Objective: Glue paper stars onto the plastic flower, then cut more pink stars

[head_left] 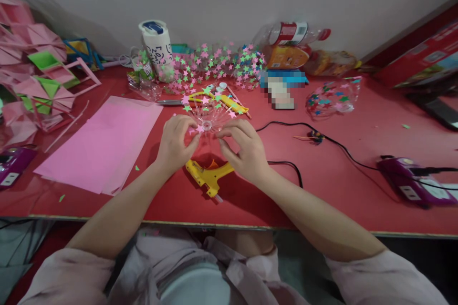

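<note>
Both my hands meet over the middle of the red table [322, 176]. My left hand [175, 142] and my right hand [243, 145] pinch the edges of a small clear plastic piece [207, 116] dotted with pink and green paper stars. A yellow glue gun [209, 176] lies on the table just under my wrists, nozzle toward me. Behind the piece lie a yellow utility knife [229, 102] and scissors [171, 102].
Pink paper sheets [103, 145] lie at the left, folded pink and green paper shapes [39, 81] beyond them. Star-covered clear pieces [218, 64], a white cup [157, 47], bottles [293, 33] and a star-filled bowl [331, 97] line the back. Purple power strips [411, 178] and black cables [322, 138] sit right.
</note>
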Tool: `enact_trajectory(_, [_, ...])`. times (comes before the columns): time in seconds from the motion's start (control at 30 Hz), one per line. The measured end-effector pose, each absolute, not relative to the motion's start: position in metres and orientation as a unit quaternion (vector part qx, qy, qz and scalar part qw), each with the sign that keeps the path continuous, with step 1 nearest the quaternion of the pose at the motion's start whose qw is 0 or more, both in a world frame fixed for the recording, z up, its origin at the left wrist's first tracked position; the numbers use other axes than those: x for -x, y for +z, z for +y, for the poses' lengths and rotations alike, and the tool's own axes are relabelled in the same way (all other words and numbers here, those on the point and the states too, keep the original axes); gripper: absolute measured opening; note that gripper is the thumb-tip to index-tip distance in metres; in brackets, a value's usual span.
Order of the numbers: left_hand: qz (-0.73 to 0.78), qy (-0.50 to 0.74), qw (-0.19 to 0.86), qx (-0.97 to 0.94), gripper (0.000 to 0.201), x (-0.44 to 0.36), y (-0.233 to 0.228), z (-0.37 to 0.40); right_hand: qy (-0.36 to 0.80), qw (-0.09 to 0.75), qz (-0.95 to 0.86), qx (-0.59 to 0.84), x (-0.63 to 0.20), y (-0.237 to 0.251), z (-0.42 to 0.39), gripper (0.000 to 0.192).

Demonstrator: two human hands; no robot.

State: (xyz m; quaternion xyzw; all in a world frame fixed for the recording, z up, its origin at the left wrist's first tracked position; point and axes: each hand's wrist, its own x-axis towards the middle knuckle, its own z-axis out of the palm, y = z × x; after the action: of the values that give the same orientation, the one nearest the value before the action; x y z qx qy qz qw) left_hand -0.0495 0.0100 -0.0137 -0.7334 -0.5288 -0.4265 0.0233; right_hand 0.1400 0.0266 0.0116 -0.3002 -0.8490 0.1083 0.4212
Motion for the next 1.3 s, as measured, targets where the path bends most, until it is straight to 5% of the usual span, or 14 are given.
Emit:
enact_trajectory(0.8, [-0.557, -0.446, 0.059, 0.698, 0.045, 0.067, -0.011, 0.015, 0.104, 0.466, -0.775, 0.414, -0.167, 0.015, 0.060, 0.018])
enact_trajectory(1.03, [-0.553, -0.454, 0.068, 0.696, 0.046, 0.068, -0.014, 0.017, -0.051, 0.152, -0.861, 0.483, -0.186, -0.008, 0.091, 0.014])
enact_trajectory(1.3, [-0.542, -0.454, 0.054, 0.705, 0.046, 0.066, -0.015, 0.017, -0.071, 0.068, -0.878, 0.468, -0.181, -0.021, 0.092, 0.019])
